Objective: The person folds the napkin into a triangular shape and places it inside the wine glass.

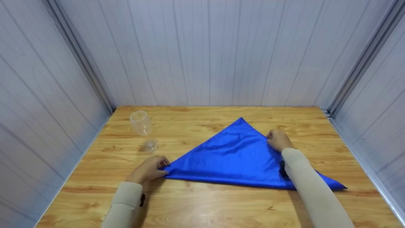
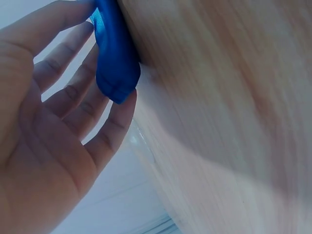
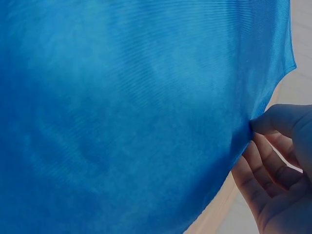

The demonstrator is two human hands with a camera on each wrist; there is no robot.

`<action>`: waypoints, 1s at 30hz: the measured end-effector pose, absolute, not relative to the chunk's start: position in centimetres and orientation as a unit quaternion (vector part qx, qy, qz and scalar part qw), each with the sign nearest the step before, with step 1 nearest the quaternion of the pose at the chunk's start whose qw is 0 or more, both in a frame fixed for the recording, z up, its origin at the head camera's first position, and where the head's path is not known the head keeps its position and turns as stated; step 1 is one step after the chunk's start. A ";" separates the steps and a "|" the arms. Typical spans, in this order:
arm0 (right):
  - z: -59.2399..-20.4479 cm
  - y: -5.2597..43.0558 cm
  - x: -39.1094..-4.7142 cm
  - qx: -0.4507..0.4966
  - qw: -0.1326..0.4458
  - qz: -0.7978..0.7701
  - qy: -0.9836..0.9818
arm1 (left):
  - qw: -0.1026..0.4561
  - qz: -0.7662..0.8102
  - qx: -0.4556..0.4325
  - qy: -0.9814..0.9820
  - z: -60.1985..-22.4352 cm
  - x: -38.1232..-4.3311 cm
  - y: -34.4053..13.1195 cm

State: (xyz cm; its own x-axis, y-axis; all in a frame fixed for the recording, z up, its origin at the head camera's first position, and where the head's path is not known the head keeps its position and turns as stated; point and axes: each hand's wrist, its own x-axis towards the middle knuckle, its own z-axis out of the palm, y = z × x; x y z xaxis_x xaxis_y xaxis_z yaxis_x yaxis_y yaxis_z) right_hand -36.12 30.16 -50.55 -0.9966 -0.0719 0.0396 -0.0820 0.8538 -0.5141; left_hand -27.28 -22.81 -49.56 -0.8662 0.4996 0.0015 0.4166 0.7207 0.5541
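A shiny blue cloth, folded into a triangle, lies on the wooden table with its peak toward the back wall. At its left corner, my left hand pinches the cloth between thumb and fingers. The left wrist view shows the rounded, folded cloth end between them. My right hand grips the slanting right edge partway below the peak. In the right wrist view, thumb and fingertips meet at the cloth's edge. The right sleeve crosses over the cloth and hides part of its right side.
A clear stemmed glass stands upright at the back left, beyond my left hand. White panel walls enclose the wooden table at the back and both sides. The cloth's right tip points toward the right edge.
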 end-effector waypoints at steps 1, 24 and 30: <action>-50.6 30.2 -36.2 0.041 0.011 0.267 -0.963 | 0.074 0.278 0.248 0.925 -49.6 -27.3 -22.8; -49.8 31.4 -34.4 0.092 0.019 0.257 -0.962 | -0.019 0.212 0.337 0.917 -49.5 -26.9 -17.2; -50.3 31.4 -33.8 0.117 0.031 0.269 -0.956 | -0.009 0.200 0.381 0.902 -50.0 -27.1 -14.5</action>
